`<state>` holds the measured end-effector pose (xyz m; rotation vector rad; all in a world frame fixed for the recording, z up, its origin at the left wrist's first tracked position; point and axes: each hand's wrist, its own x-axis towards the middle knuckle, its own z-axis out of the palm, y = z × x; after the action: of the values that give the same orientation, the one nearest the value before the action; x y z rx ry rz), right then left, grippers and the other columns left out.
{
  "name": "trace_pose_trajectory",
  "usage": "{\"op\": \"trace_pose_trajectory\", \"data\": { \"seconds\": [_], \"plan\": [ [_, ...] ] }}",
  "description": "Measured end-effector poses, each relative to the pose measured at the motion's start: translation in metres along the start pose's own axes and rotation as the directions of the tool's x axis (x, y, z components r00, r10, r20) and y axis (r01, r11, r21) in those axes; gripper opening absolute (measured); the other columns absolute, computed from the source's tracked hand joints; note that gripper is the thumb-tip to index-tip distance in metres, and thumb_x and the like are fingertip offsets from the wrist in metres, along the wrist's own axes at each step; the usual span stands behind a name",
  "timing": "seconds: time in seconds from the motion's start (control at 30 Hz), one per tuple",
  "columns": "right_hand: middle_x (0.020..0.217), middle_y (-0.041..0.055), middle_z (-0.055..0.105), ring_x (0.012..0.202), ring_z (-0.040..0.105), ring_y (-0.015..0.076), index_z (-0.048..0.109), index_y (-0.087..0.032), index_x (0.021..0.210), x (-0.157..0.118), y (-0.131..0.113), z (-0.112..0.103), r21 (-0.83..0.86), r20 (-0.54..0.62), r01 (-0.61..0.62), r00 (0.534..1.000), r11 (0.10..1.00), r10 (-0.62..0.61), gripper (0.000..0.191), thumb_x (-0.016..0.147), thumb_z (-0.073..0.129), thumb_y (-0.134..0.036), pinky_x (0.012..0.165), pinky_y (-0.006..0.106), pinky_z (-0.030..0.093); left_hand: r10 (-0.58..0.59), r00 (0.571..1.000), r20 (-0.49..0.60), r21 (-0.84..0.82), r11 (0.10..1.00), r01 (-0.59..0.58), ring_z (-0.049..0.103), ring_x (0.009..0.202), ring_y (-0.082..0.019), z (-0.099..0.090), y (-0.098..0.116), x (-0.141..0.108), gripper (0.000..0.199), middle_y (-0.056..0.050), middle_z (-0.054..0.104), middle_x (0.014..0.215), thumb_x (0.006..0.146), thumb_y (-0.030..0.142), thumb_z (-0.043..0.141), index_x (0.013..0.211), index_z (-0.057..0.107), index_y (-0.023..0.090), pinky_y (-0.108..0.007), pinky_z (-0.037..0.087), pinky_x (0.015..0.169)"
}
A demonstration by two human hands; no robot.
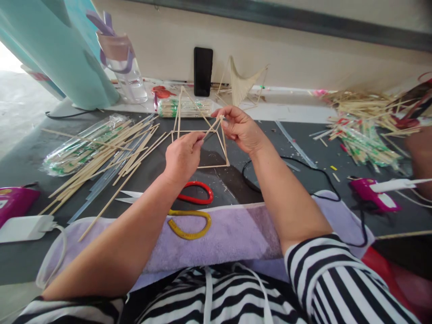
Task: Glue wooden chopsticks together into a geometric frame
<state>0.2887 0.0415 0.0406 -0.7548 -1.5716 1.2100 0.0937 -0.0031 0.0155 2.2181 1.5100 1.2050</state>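
Head camera view: at your far left, a magenta device (18, 204) sits just behind a white power adapter (25, 228). Next come a clear packet of wooden sticks (84, 148), a spread of loose wooden sticks (97, 164) and translucent glue sticks (110, 177) among them. Behind these, a water bottle (130, 81) stands near the wall. Scissors (196, 193) with one red and one yellow handle lie partly under your left forearm, the yellow loop over a lavender towel (229, 234). Your left hand (184, 155) pinches the lower end of a thin wooden stick (212, 128), at the centre of the dark tabletop (243, 180). The open stick frame (180, 112) stands there, between and behind your hands. A black phone (203, 72) leans upright against the wall beyond. Your right hand (239, 128) is closed, fingertips pinching at the frame's upper right corner, where the held stick's other end is. Farther right lie a black cable (297, 158), green-marked stick bundles (374, 144) and a magenta glue gun (374, 193).
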Motion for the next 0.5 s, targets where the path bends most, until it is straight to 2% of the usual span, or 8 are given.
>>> {"op": "trace_pose_trajectory", "data": {
  "seconds": [0.5],
  "plan": [
    [0.114,0.0009,0.060,0.059,0.039,0.0059,0.059,-0.023,0.091,0.0019,0.0040,0.0006,-0.037,-0.038,0.026,0.999,0.999,-0.027,0.028,0.076,0.076,-0.040,0.040,0.019,0.027,0.025,0.999,-0.033,-0.037,0.999,-0.026,0.066,0.087,-0.016,0.0020,-0.0026,0.0002,0.021,0.000,0.075,0.094,0.089,0.020,0.055,0.100,0.072,0.025,-0.026,0.045,0.079]
  ]
}}
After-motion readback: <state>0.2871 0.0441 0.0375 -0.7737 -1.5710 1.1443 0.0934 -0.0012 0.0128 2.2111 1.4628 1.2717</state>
